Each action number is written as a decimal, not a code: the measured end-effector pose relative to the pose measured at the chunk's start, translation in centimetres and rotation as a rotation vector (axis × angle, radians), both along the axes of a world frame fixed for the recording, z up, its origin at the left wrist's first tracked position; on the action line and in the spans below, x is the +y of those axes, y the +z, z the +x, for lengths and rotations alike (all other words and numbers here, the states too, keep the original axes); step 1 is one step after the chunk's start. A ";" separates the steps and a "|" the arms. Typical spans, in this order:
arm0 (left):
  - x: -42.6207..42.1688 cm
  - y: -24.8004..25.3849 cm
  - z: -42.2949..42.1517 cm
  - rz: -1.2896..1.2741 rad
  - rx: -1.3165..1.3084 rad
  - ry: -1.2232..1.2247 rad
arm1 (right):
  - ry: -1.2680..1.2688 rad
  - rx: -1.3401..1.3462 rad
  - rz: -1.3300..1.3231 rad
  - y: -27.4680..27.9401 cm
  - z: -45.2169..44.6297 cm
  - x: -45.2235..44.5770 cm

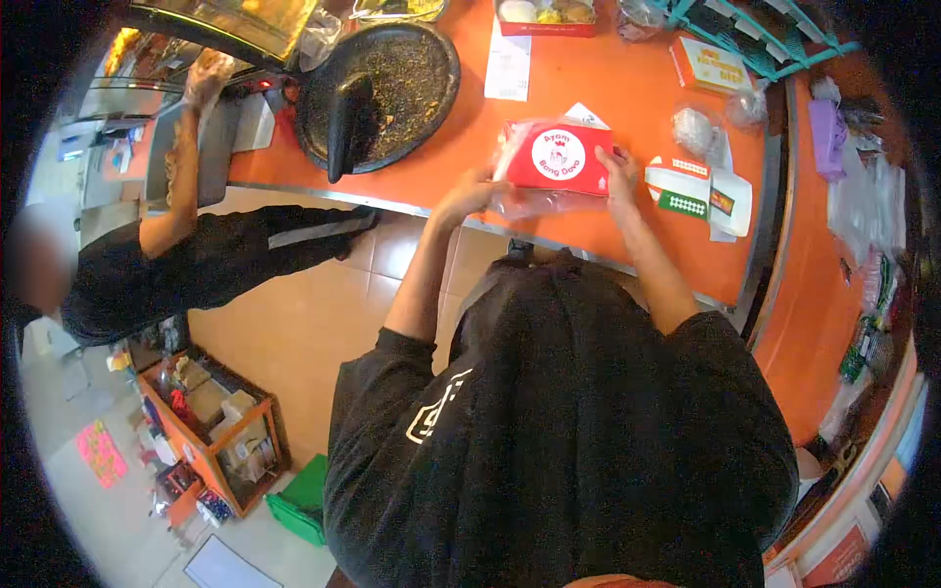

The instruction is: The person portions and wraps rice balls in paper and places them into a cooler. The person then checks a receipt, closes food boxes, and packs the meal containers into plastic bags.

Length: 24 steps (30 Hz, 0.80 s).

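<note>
A red food box (598,174) with a round white label lies at the orange counter's front edge, partly inside a clear plastic bag (520,204). My left hand (472,196) is closed on the bag at the box's left end. My right hand (619,176) grips the right end of the box, thumb on top. A white paper corner sticks out behind the box. Just right of my right hand lie a red-and-white printed card sleeve (678,176) and a green-patterned piece (683,204).
A large stone mortar (431,73) with a dark pestle (343,137) stands left on the counter (578,69). Behind are a receipt (508,69), an open food box (547,27) and a teal rack (774,49). At left, a co-worker's gloved hand (209,76) reaches toward a display case.
</note>
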State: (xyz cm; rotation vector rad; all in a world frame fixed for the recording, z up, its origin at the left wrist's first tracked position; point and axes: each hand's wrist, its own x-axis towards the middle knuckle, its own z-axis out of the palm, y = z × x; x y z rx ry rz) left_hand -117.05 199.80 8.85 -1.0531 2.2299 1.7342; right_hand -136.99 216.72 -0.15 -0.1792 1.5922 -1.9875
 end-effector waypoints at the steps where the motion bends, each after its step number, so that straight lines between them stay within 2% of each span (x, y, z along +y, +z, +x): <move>1: -0.1 0.4 0.1 0.292 0.097 0.080 | -0.001 0.005 -0.001 0.6 -0.1 -0.3; 2: 0.1 1.5 0.1 0.587 0.191 0.162 | -0.016 0.159 0.143 0.8 0.0 -0.5; 3: -0.2 0.4 -0.2 0.731 0.385 0.288 | -0.030 0.310 0.288 1.1 0.0 -0.5; 4: -0.1 0.4 0.0 0.731 0.385 0.290 | -0.029 0.310 0.288 1.4 -0.3 -0.5; 6: -0.4 1.0 0.3 0.527 0.494 0.650 | 0.208 0.869 0.842 2.8 -1.6 -0.9; 7: -1.3 -2.1 1.5 0.053 0.299 0.547 | 0.206 0.869 0.841 4.1 -2.1 -0.5; 8: -0.9 -5.0 2.6 0.052 0.300 0.548 | 0.288 0.838 0.943 6.9 -2.2 0.1; 10: 0.2 -8.5 4.8 -0.738 -0.121 -0.006 | 0.369 0.808 1.036 8.1 -2.6 0.6; 12: 2.9 -7.6 4.6 -0.682 -0.195 0.050 | 0.196 1.177 1.202 6.0 -3.3 1.5; 13: 3.4 -7.2 4.0 -0.623 -0.264 0.102 | 0.184 1.178 1.200 4.3 -3.7 1.7; 14: 2.3 -7.5 3.6 -0.634 -0.252 0.100 | 0.299 1.040 1.191 2.0 -4.3 1.6; 15: 0.7 -8.4 3.4 -0.580 -0.203 -0.005 | 0.414 0.900 1.176 0.6 -5.0 1.6; 16: -0.9 -8.8 3.2 -0.521 -0.157 -0.108 | 0.409 0.905 1.175 0.5 -5.4 1.8; 17: -2.6 -7.8 2.5 -0.641 -0.172 -0.005 | 0.380 0.903 1.096 0.4 -5.7 1.9; 19: -7.8 -5.6 2.2 -1.080 0.277 0.149 | 0.356 0.893 1.020 -0.3 -6.0 1.9; 20: -8.3 -0.6 0.2 -1.086 -0.085 0.334 | 0.314 0.651 0.929 -0.9 -6.2 1.9; 21: -10.1 1.1 0.0 -1.045 -0.094 0.318 | 0.267 0.413 0.834 -1.5 -6.4 2.1; 22: -12.1 1.5 -0.3 -1.011 -0.155 0.279 | 0.261 0.411 0.839 -2.6 -6.5 2.4; 24: -12.0 4.3 -1.9 -0.980 -0.243 0.283 | 0.284 -0.221 0.072 -4.7 -7.0 3.0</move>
